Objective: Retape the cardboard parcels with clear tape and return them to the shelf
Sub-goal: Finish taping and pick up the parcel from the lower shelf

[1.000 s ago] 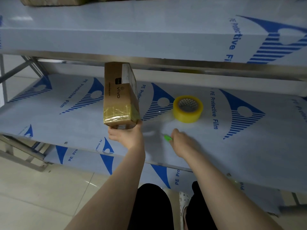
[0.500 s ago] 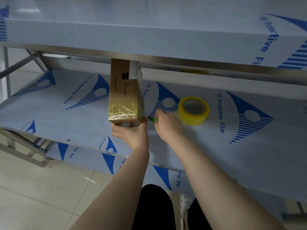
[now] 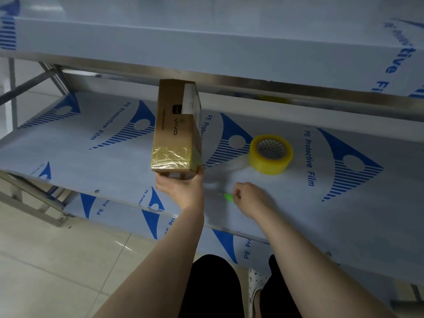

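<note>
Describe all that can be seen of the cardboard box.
The cardboard box is brown and oblong, standing on end with a slight tilt. "vivo" is printed along its side, and a white label folds over its top right corner. Wrinkled yellowish clear tape wraps its lower end. The left hand holds it from below, above the middle shelf. A thin tape strand seems to run from it to the tape roll. The right hand, gripping a green tool, does not touch it.

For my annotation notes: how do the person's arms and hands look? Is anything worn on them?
The left forearm and the right forearm are bare, no sleeve in view. The left hand and the right hand have no gloves. No watch, bracelet or ring shows, though some fingers are hidden.
</note>
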